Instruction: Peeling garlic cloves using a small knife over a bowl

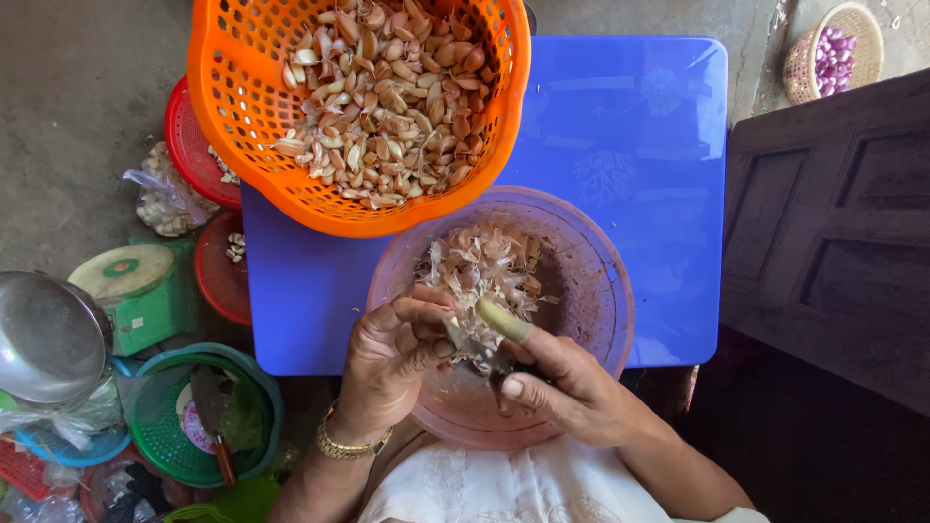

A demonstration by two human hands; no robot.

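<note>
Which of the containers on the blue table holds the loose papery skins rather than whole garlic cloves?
The pink bowl under both hands; it holds papery skins, while the orange basket behind it is filled with unpeeled cloves.
</note>
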